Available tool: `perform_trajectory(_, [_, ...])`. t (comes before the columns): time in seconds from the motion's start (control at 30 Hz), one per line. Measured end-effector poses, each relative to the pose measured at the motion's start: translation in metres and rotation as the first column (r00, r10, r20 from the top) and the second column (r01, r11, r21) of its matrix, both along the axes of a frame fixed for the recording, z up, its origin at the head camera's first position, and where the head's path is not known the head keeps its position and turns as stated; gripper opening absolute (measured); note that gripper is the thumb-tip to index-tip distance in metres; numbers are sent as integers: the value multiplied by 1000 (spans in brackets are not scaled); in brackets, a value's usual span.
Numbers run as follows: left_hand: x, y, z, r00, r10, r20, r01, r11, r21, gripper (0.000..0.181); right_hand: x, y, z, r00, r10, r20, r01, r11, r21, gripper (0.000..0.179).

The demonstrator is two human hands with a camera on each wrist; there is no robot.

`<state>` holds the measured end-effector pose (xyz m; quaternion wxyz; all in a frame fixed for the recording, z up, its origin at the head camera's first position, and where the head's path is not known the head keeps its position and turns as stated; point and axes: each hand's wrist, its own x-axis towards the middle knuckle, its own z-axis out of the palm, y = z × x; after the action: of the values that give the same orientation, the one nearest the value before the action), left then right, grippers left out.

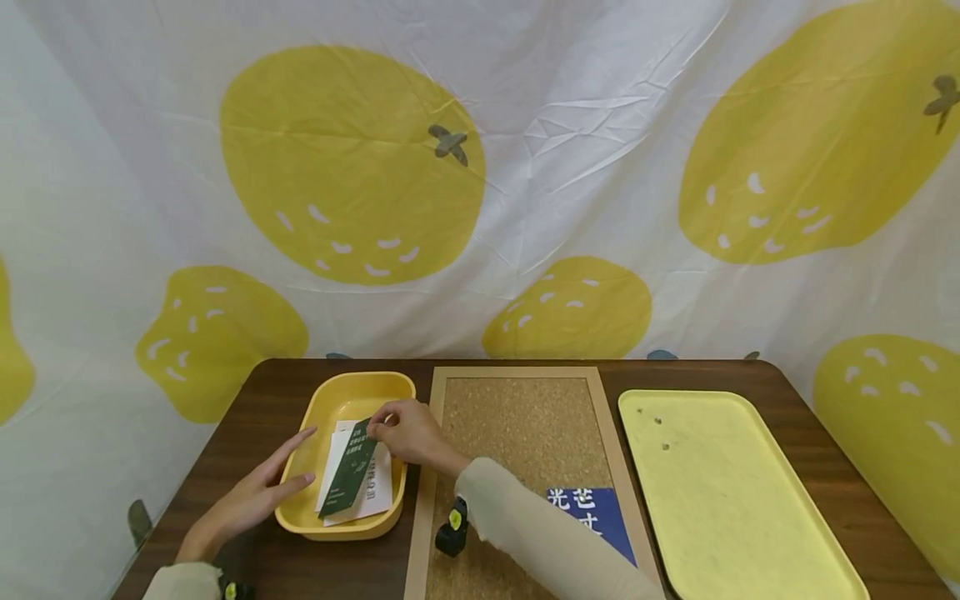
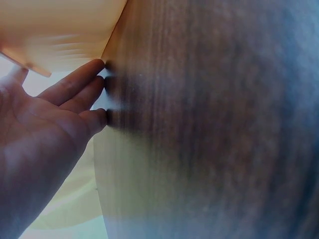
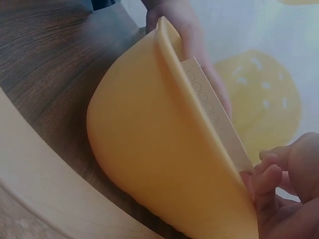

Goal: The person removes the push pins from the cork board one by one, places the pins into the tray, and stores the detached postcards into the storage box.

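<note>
A yellow plastic basin (image 1: pixel 341 398) stands on the left of the table with white printed cards (image 1: pixel 381 493) lying inside. My right hand (image 1: pixel 408 432) pinches the upper corner of a dark green card (image 1: pixel 347 479) with light lettering, which slants up over the white ones. From the right wrist view, a card's pale face (image 3: pixel 214 107) shows above the basin wall, its corner between thumb and fingers. My left hand (image 1: pixel 258 492) rests at the basin's left side, fingers straight, index finger and thumb over the rim. In the left wrist view its other fingertips (image 2: pixel 97 117) are at the table surface.
Right of the basin lies a wood-framed cork board (image 1: pixel 517 425). A blue card (image 1: pixel 611 521) with white characters is on its lower right, partly behind my right sleeve. Farther right is a flat yellow tray (image 1: pixel 727 492) with a few small dark pins (image 1: pixel 665 447). A lemon-printed curtain (image 1: pixel 525 208) hangs behind the table.
</note>
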<state>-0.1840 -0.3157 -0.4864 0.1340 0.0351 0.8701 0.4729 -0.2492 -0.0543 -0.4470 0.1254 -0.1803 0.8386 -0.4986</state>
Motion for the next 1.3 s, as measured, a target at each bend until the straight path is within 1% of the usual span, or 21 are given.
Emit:
perform_trajectory(0.13, [1, 0, 1, 1000, -6, -13, 6, 1000, 7, 74, 1, 0, 2, 1000, -12, 26, 13, 1000, -22, 12])
perform_trajectory(0.3, [2, 1, 1, 1000, 1, 2, -1, 1000, 9, 75, 1, 1, 4, 999, -25, 44, 27, 999, -43, 10])
perform_trajectory(0.5, [1, 1, 1, 1000, 4, 9, -5, 1000, 14, 76, 1, 2, 4, 999, -17, 27, 18, 998, -59, 11])
perform_trajectory(0.63, [1, 1, 1, 1000, 4, 3, -4, 1000, 13, 75, 0, 3, 5, 1000, -9, 9, 10, 998, -57, 14])
perform_trajectory(0.8, [2, 1, 2, 1000, -5, -14, 6, 1000, 20, 74, 1, 4, 6, 1000, -13, -13, 12, 998, -55, 12])
perform_trajectory(0.97, [2, 1, 2, 1000, -10, -25, 11, 1000, 21, 74, 2, 6, 6, 1000, -24, 3, 24, 999, -49, 9])
perform_trajectory(1.07, [1, 1, 1, 1000, -3, -12, 3, 1000, 13, 75, 3, 7, 7, 999, -30, 11, 31, 998, -49, 9])
perform_trajectory(1.2, [1, 2, 1, 1000, 15, 27, -16, 1000, 13, 77, 4, 9, 7, 999, -34, 4, 34, 998, -53, 9])
perform_trajectory(1.3, [1, 2, 0, 999, 21, 46, -22, 1000, 14, 78, 5, 11, 8, 999, -37, 6, 37, 999, -36, 9])
